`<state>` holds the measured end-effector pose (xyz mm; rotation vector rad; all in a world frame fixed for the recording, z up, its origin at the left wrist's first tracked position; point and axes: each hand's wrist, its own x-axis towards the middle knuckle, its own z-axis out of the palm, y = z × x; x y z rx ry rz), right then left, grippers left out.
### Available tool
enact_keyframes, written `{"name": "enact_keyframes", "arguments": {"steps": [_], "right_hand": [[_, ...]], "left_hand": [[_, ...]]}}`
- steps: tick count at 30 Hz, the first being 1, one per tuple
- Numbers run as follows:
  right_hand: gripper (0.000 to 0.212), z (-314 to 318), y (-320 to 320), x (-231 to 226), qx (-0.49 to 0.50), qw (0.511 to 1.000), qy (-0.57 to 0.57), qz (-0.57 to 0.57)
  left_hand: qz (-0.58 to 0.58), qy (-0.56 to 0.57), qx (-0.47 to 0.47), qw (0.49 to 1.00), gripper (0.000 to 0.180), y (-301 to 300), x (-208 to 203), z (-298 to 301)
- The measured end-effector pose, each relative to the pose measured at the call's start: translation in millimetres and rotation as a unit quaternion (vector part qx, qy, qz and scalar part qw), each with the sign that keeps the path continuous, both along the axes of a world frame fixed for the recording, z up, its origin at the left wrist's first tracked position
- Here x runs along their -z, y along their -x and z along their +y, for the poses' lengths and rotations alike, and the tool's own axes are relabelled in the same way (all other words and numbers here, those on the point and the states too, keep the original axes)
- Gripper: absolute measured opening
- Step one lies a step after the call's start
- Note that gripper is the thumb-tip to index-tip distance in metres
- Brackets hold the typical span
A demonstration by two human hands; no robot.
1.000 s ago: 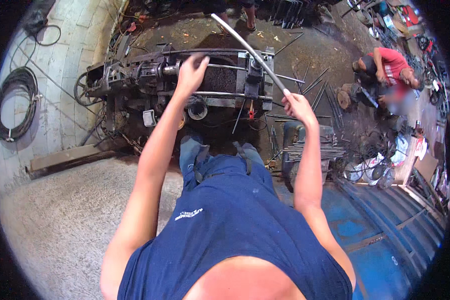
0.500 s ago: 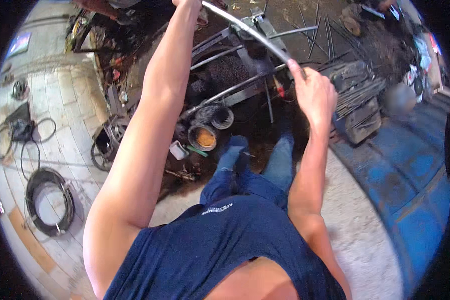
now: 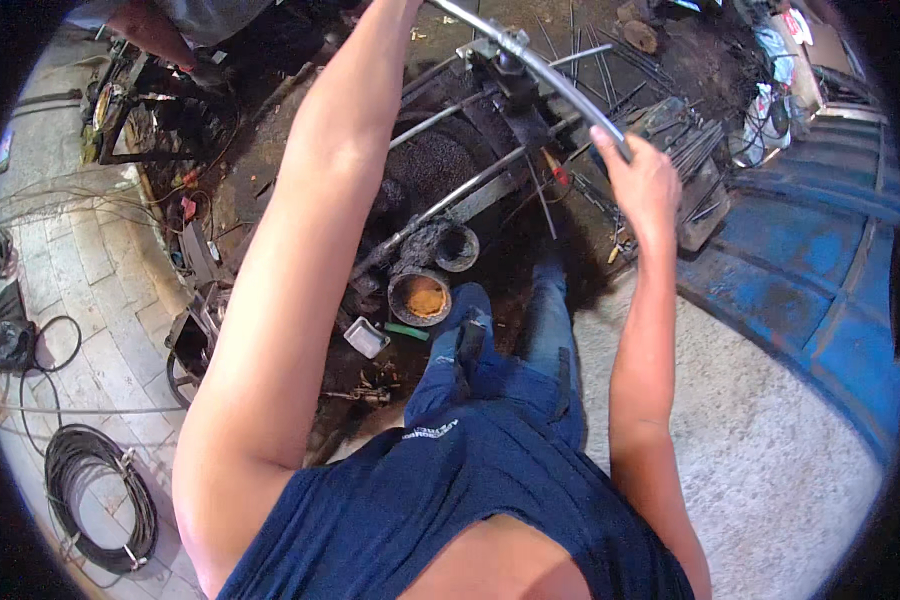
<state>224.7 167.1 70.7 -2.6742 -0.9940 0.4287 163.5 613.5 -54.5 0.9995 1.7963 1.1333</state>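
Note:
My right hand (image 3: 645,190) is closed around the near end of a long, slightly curved metal rod (image 3: 570,92). The rod slants up to the left over a metal block fixture (image 3: 508,52) and leaves the picture at the top edge. Whether it touches the fixture I cannot tell. My left forearm (image 3: 345,150) reaches up towards the far part of the rod; the hand itself lies beyond the upper edge. Below the rod a metal frame with round bars (image 3: 470,185) stands over dark granular material. A red-handled tool (image 3: 557,172) lies beside the frame.
Near my feet stand a bowl of orange powder (image 3: 410,282), a dark bowl (image 3: 457,248), a white container (image 3: 367,338) and a green strip (image 3: 407,331). Several thin rods (image 3: 685,135) lie right. A cable coil (image 3: 100,500), blue metal sheeting (image 3: 770,285) and another person's arm (image 3: 150,35) also show.
The view has shifted, with the floor items sitting differently in it. My right hand and the rod's near end have moved slightly right and down; the left hand has left the picture.

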Motion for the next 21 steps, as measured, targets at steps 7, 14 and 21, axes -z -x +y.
{"name": "enact_keyframes", "arguments": {"steps": [7,14,21], "right_hand": [[0.058,-7.0,-76.1,-2.0,0.012,0.996,-0.008,0.090],[0.056,-1.0,-120.1,0.0,-0.044,0.987,-0.011,0.157],[0.032,-9.1,-116.8,5.4,-0.166,0.957,-0.237,0.034]], "left_hand": [[-0.018,0.036,-0.016,0.999,0.057,-51.5,-10.7,-56.4],[-0.045,0.069,-0.030,0.996,0.055,-73.2,-30.0,-58.1],[0.036,-0.001,0.153,0.988,0.068,-0.6,-68.2,-142.8]]}}
